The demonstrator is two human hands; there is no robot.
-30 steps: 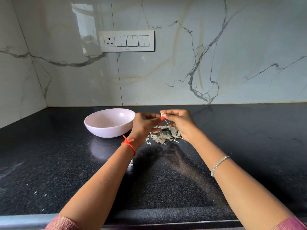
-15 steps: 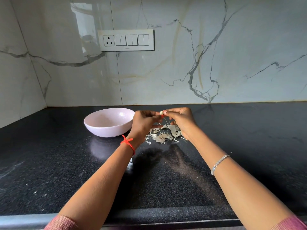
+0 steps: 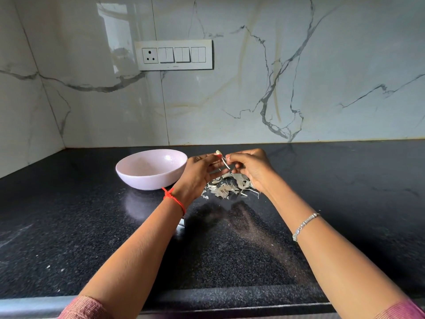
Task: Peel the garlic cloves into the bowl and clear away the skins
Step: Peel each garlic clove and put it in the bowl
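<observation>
My left hand (image 3: 199, 172) pinches a small pale garlic clove (image 3: 218, 153) at its fingertips, held above the counter. My right hand (image 3: 249, 166) pinches a thin strip of skin (image 3: 226, 163) that hangs off the clove. Below both hands lies a loose pile of papery garlic skins (image 3: 226, 186) on the black counter (image 3: 69, 226). A pale pink bowl (image 3: 150, 169) stands just left of my left hand; its inside looks bare from here.
The marble wall runs along the back and left side, with a switch plate (image 3: 174, 54) above the bowl. The counter's front edge (image 3: 207, 307) lies near my elbows. Small white flecks dot the counter at the left.
My hands have drawn slightly apart, and a strip of skin now stretches from the clove to my right fingers. The clove shows more clearly above my left fingertips.
</observation>
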